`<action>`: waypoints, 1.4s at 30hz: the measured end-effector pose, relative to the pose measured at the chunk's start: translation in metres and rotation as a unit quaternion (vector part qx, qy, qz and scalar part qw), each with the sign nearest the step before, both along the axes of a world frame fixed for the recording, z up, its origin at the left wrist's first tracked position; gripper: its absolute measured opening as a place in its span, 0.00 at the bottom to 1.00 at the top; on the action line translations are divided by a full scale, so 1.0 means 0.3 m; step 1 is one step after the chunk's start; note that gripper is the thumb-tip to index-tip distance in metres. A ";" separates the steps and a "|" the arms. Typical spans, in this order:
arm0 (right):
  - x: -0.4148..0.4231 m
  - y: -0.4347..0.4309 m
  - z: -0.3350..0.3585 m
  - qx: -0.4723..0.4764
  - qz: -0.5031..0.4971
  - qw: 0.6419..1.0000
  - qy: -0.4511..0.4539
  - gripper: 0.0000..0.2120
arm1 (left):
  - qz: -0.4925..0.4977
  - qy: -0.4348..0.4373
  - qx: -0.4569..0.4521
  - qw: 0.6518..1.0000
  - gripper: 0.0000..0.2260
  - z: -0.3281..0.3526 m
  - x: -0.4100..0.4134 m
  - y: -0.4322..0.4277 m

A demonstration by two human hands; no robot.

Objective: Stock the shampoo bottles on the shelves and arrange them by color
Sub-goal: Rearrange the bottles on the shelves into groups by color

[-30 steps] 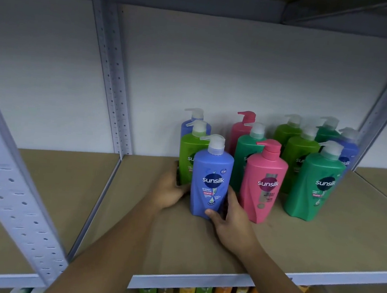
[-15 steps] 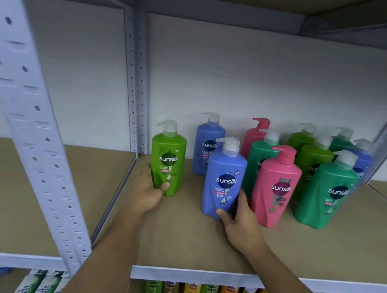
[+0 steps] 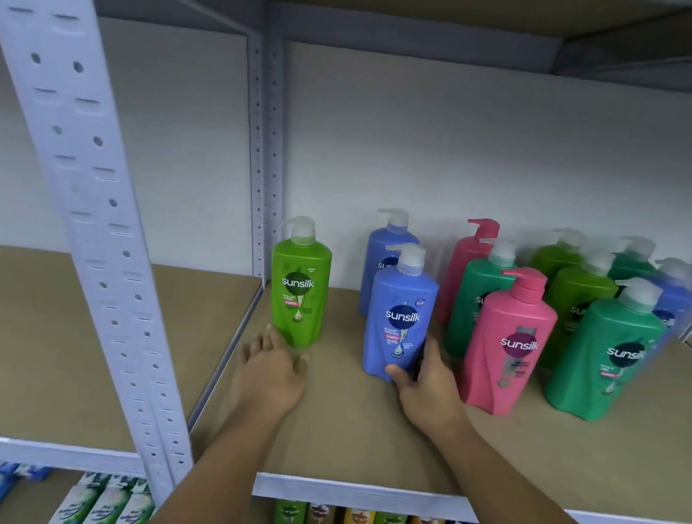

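Our right hand (image 3: 429,390) is gripping the blue pump bottle (image 3: 401,305) low down. Our left hand (image 3: 270,375) is sitting slack-fingered before the lime-green bottle (image 3: 299,287).

The green bottle (image 3: 300,287), a second ago tucked behind the front blue bottle (image 3: 400,317), has been drawn out to the left and now stands alone by the back post (image 3: 266,169). The left hand (image 3: 270,368) has let go of it and lies loose just in front.

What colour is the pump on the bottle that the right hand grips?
Whitish pump on the blue bottle, clearest in the head view.
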State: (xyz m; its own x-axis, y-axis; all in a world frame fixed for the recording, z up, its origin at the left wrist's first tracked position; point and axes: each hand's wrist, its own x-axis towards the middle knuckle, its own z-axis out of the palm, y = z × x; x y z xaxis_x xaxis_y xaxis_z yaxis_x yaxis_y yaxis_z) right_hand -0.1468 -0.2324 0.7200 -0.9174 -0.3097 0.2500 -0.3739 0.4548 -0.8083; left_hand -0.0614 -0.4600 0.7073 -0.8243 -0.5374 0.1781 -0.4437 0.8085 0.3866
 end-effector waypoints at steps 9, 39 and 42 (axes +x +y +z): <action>-0.085 -0.088 0.014 0.000 -0.020 0.999 -0.029 0.22 | -0.037 -0.040 -0.119 0.991 0.37 -0.043 0.039 0.041; -0.114 -0.100 -0.003 0.018 -0.027 0.999 -0.036 0.20 | -0.075 -0.010 -0.039 0.996 0.21 -0.049 0.028 0.035; -0.106 -0.090 0.010 0.032 -0.016 0.998 -0.043 0.21 | -0.083 -0.006 -0.005 0.997 0.16 -0.035 0.040 0.041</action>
